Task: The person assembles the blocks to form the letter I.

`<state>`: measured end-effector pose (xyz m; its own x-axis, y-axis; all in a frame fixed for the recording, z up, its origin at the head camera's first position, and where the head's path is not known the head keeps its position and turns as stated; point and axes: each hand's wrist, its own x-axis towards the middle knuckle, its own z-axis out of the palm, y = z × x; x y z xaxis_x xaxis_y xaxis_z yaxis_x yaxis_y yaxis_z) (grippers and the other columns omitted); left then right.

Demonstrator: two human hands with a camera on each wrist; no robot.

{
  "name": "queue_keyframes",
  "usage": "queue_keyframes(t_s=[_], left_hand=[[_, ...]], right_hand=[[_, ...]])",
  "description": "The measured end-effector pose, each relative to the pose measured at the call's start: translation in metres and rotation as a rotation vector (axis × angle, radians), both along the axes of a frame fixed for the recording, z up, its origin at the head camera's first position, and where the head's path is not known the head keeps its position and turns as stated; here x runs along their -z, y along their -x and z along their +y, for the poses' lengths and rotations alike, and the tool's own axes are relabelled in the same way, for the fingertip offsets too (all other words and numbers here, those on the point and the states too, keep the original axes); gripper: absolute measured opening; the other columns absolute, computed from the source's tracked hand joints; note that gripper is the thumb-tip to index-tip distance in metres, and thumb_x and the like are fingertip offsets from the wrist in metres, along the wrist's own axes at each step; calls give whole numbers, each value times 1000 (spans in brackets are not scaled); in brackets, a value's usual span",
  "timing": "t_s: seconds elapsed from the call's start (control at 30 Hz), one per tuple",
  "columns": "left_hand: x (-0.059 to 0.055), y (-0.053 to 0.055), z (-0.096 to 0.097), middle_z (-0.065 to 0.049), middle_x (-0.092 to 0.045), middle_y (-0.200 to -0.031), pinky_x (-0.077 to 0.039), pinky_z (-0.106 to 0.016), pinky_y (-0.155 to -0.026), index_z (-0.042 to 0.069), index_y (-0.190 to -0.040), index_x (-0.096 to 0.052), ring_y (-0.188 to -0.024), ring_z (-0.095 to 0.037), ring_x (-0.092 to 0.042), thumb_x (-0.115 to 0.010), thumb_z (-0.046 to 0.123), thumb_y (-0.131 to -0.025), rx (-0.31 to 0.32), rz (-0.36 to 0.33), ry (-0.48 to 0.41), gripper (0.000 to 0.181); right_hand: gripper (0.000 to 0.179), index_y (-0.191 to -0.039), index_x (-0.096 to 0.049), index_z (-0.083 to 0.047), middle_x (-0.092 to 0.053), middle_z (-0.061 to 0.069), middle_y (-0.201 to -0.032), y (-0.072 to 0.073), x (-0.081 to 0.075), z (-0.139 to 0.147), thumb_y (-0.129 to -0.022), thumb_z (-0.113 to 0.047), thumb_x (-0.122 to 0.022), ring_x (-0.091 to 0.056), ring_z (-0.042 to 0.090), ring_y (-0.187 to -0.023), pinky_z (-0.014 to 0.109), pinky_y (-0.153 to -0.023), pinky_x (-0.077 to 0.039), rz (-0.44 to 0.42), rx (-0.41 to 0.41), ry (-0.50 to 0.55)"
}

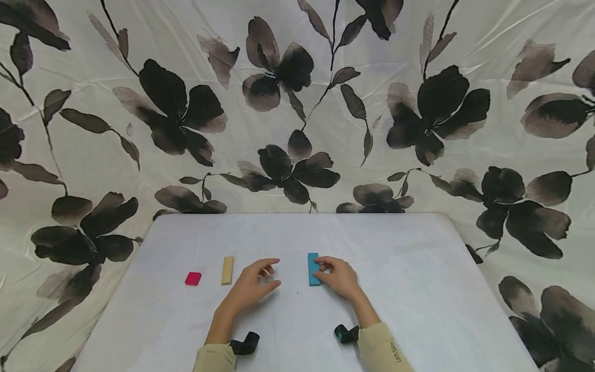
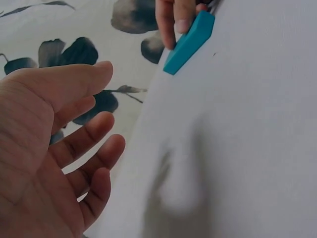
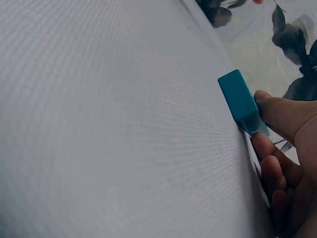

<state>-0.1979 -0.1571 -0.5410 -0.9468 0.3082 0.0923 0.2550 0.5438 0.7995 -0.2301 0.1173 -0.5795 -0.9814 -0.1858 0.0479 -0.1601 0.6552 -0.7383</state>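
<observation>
A long blue block [image 1: 313, 279] lies lengthwise on the table, its far end towards the back edge. My right hand [image 1: 339, 278] is at the block's right side, thumb and fingertips on it. In the right wrist view the thumb [image 3: 280, 111] presses one side of the block [image 3: 237, 96], with a fingertip at its near end. My left hand [image 1: 253, 284] hovers over the table between the yellow and blue blocks, fingers loosely bent, nothing in it. The left wrist view shows those fingers [image 2: 101, 148] spread apart and their shadow on the tabletop.
A pale yellow block [image 1: 227, 270] lies left of my left hand, and a small red block [image 1: 193, 279] farther left. The white table [image 1: 400, 243] ends at a flower-patterned cloth [image 1: 353, 175] behind. Black wrist devices [image 1: 245, 343] sit by both sleeves.
</observation>
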Motion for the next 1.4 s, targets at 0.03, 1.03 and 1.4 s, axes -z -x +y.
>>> queue_keyframes(t_s=[0.03,1.03,1.4], left_hand=[[-2,-1,-3,-8,-61,-104,-48,-41,-82,9,-133,-58,-92,-19,-58,-77,17,-84,-1,-6,-5,53],[1,-4,-113,-12,-58,-113,-49,-45,-80,7,-134,-55,-96,-27,-60,-82,20,-78,-224,32,235,63],[10,12,-122,-13,-56,-117,-49,-40,-76,4,-142,-44,-92,-21,-57,-89,24,-69,-214,-101,252,87]], right_hand=[[33,-114,-71,-23,-62,-16,-84,0,0,0,-84,-33,-76,-50,8,-62,28,-56,-38,-1,0,2],[34,-115,-71,-23,-60,-14,-78,2,-1,-4,-83,-35,-76,-52,9,-67,32,-62,-40,-18,13,8],[33,-116,-71,-23,-60,-14,-79,0,-2,-4,-84,-34,-75,-52,9,-68,32,-64,-41,-8,26,5]])
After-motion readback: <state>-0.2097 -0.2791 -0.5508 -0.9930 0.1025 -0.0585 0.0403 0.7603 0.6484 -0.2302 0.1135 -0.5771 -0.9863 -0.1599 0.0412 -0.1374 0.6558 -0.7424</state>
